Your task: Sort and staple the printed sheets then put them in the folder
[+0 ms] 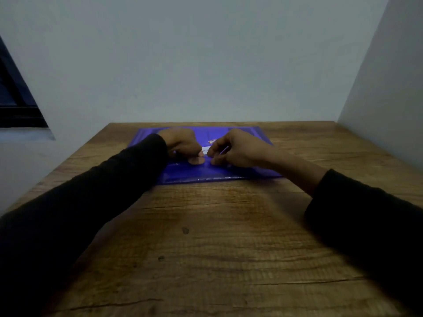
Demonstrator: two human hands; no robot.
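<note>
- The folder [242, 138], blue and glossy, lies flat near the far edge of the tabletop [219, 236], about midway between its left and right sides.
- A white strip with a small label [211, 141] above it shows on the folder's middle, between the two hands; whether it is a sheet is too small to tell.
- The left hand [183, 143] rests on the folder with fingers curled under, thumb and fingertips pressed down on the cover.
- The right hand [235, 148] has its fingers curled and pinches a thin blue edge of the folder, fingertips touching the cover just beside the left thumb.
- Both arms wear dark sleeves [96, 202]; the right one is pushed back from the wrist.
- The tabletop is wood-grained, with a few small dark marks [185, 230] near its centre.
- A pale wall [206, 65] stands behind; a dark window [13, 104] sits at the left.
</note>
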